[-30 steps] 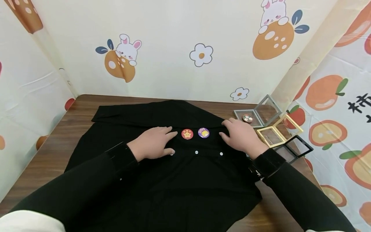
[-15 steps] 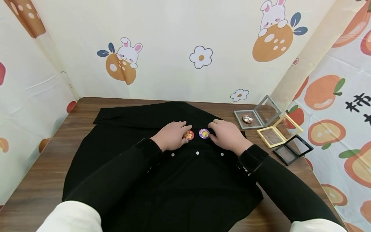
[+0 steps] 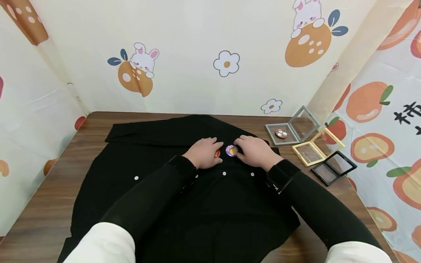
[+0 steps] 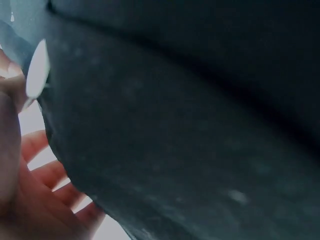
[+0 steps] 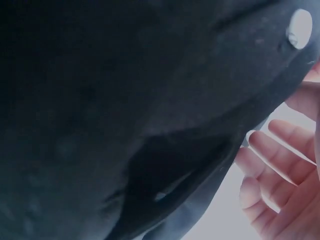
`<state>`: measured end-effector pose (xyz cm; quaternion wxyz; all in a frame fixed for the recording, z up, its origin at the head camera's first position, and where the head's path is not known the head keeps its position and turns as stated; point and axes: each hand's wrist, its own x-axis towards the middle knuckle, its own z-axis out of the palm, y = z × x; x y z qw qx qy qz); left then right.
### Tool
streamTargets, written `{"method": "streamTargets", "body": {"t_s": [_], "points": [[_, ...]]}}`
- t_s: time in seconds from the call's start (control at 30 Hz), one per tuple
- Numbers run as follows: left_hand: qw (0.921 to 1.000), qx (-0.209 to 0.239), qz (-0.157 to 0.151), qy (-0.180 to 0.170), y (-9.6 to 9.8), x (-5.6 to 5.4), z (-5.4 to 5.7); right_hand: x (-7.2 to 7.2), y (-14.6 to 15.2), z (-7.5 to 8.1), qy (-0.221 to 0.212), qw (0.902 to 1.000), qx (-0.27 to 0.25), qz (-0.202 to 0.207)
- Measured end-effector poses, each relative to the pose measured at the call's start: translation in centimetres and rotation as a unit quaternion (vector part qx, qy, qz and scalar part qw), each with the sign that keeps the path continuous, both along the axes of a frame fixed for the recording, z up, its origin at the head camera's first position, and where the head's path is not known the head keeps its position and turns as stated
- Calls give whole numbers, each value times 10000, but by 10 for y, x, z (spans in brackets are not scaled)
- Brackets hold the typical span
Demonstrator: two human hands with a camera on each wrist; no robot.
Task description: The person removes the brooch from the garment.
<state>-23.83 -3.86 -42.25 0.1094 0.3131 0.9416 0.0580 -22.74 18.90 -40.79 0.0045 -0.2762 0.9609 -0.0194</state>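
A black garment [image 3: 210,204] with a row of white buttons [image 3: 224,173] is spread over the wooden table. On it are two round badges: a red badge [image 3: 217,153] and, to its right, a purple badge [image 3: 231,150] with a yellow figure. My left hand [image 3: 204,153] lies over the red badge, hiding its left part, with index finger and thumb to either side. At the purple badge's right edge is my right hand [image 3: 257,152], thumb and index fingertips right at the rim. Loosely bent, spread fingers show in both wrist views, beside a dark sleeve cuff [image 4: 150,130].
Three hinged clear-windowed cases stand open at the table's right: a grey case [image 3: 283,134] with another round badge [image 3: 281,133] in it, a yellow case [image 3: 308,153] and a black case [image 3: 325,173]. Printed cloth walls [image 3: 184,73] border the back and sides.
Both hands have moved inward from beyond the badges, the left to the right and the right to the left, until they are at the badges. The badges have stayed in place.
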Motion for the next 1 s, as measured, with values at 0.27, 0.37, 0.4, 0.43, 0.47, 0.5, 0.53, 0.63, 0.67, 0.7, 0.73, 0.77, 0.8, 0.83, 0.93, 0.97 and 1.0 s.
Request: {"method": "streamTargets", "body": {"t_s": [0.27,0.37,0.4,0.43,0.47,0.5,0.53,0.63,0.67,0.7,0.73,0.77,0.8,0.83,0.93,0.97,1.0], "points": [[9996,-146,61,-229,1,-3,1,-7,-4,-5,-90,9998,130,130],[9996,-167,22,-226,-1,-3,2,-9,-5,-8,-143,9997,147,117],[9996,-201,7,-210,-1,-3,2,-9,-6,-8,-158,9997,162,112],[9995,-238,-1,-194,-1,-3,1,-9,-7,-9,-182,9996,164,109],[9995,-272,-7,-188,-2,-3,0,-8,-8,-9,-206,9996,163,108],[9994,-307,-13,-176,-2,-3,0,-8,-8,-9,-227,9995,186,104],[9993,-344,-18,-167,-2,-2,-1,-8,-9,-9,-242,9995,195,108],[9991,-398,-9,-162,-2,-2,-3,-6,-10,-8,-267,9993,234,122],[9990,-406,-8,-168,-1,-2,-3,-6,-10,-8,-261,9993,252,131],[9991,-400,-4,-169,-1,-2,-3,-6,-10,-8,-246,9992,271,142],[9991,-396,-1,-172,0,-2,-4,-5,-10,-8,-244,9992,276,139],[9991,-394,1,-177,0,-2,-4,-5,-10,-7,-249,9992,301,131],[9990,-392,2,-190,1,-2,-3,-5,-10,-7,-256,9991,312,123],[9990,-386,1,-206,1,-2,-3,-6,-9,-8,-262,9991,327,109],[9991,-369,-34,-203,3,-3,-3,-6,-7,-8,-313,9989,340,48],[9991,-367,-50,-203,3,-3,-3,-6,-7,-9,-321,9989,339,43],[9991,-362,-62,-202,3,-3,-3,-7,-6,-9,-326,9989,331,37]]}}
